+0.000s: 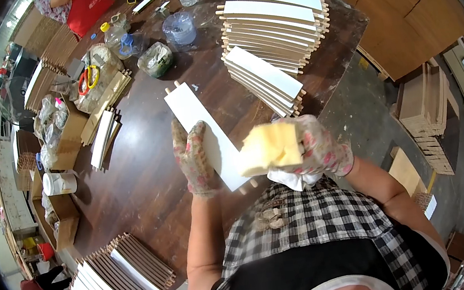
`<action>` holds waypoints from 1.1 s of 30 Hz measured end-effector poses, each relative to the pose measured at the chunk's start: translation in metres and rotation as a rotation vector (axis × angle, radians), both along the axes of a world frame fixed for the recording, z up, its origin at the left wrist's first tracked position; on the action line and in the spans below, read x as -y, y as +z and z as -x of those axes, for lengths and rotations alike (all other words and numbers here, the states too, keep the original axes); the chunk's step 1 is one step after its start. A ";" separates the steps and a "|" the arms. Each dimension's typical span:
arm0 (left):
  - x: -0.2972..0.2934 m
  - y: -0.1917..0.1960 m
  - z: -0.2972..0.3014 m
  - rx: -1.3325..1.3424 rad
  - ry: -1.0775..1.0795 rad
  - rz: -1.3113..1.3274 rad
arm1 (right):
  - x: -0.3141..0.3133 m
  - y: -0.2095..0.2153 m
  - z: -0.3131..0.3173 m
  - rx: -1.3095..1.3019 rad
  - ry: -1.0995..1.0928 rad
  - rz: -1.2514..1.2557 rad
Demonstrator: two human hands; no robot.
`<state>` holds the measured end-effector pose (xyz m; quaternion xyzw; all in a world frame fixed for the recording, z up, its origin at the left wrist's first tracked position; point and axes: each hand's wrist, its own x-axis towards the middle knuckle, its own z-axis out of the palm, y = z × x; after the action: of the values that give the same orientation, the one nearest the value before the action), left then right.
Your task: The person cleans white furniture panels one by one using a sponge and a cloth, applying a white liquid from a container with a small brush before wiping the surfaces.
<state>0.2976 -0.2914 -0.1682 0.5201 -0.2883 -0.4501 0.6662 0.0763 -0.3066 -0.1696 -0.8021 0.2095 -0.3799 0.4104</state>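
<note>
Gripping a yellow sponge block [270, 147], the gloved right hand [319, 147] hovers over a white slat [202, 126] with end dowels, possibly blurred mid-wipe; the left hand [193, 158] presses flat on it atop the dark table [148, 172], stacked slats [270, 79] beyond

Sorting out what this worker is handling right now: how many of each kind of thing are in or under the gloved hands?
White slat with dowel pegs: 1, under left hand
Yellow sponge block: 1, in right hand
White cloth: 1, in right hand
Total: 3
</note>
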 end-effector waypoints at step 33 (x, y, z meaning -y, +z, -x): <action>0.000 -0.022 -0.023 -0.640 -0.012 0.031 | 0.057 0.039 -0.023 0.336 0.064 -0.851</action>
<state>0.3204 -0.2913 -0.1899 0.3400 -0.0739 -0.5905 0.7282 0.0994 -0.3634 -0.1308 -0.4956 0.2528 -0.3719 0.7431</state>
